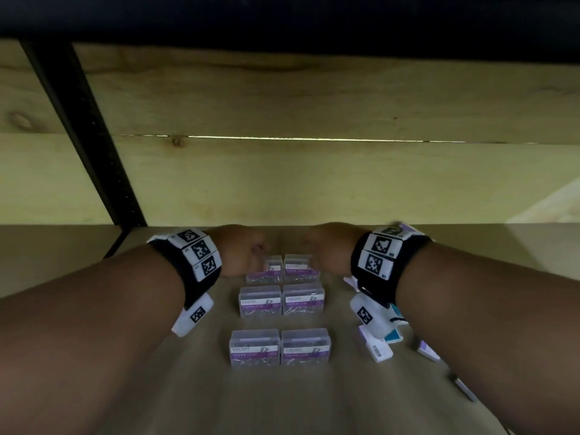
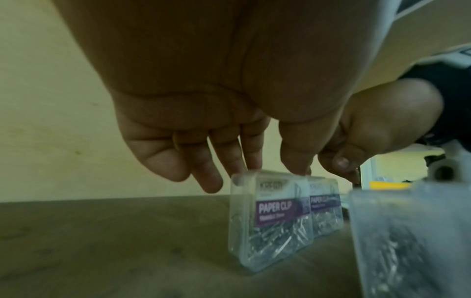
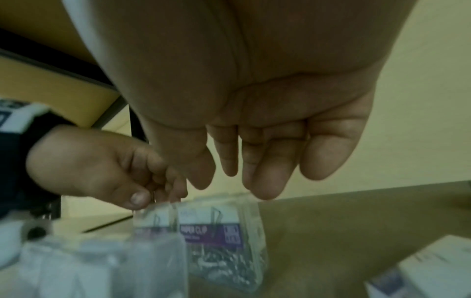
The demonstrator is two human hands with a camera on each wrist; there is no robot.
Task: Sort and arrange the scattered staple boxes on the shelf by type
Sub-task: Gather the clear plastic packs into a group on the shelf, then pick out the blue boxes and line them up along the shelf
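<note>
Six clear plastic boxes labelled PAPER CLIP stand on the shelf (image 1: 314, 400) in two columns of three. Both hands reach to the far row. My left hand (image 1: 241, 255) (image 2: 275, 171) pinches the top of the far left box (image 1: 263, 273) (image 2: 270, 217) between thumb and fingers. My right hand (image 1: 326, 249) (image 3: 234, 189) hangs over the far right box (image 1: 299, 268) (image 3: 216, 242), fingers fairly straight, tips at its top edge and the thumb just above it. The middle pair (image 1: 281, 301) and near pair (image 1: 279, 346) stand untouched.
Small white and purple boxes (image 1: 375, 346) and a teal one (image 1: 394, 335) lie scattered on the right, under my right forearm. A black upright post (image 1: 81, 133) stands at the left. The wooden back wall (image 1: 314, 183) is close behind the hands, with a dark shelf overhead.
</note>
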